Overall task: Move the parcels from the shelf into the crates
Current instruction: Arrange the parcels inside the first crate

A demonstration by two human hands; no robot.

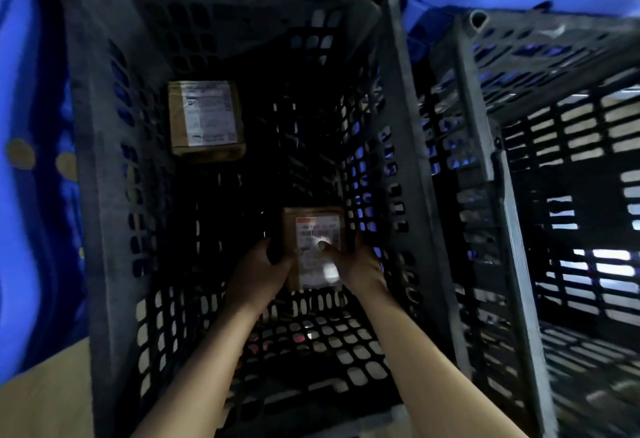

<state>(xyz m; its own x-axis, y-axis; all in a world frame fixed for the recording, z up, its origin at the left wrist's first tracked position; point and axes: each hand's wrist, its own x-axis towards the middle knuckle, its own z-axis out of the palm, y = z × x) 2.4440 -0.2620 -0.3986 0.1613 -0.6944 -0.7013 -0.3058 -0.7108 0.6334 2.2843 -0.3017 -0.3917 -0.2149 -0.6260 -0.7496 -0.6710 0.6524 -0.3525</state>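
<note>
While both arms reach down into the big grey crate, I see the two hands holding a small brown parcel between them. The left hand grips its left edge. The right hand grips its right edge, and its thumb lies on the white label. This parcel is low inside the crate, close to the right wall. I cannot tell if it touches the bottom. A second brown parcel lies at the far left of the crate floor, well apart. A second grey crate stands just beside on the right. Blue plastic shows on the left.
</note>
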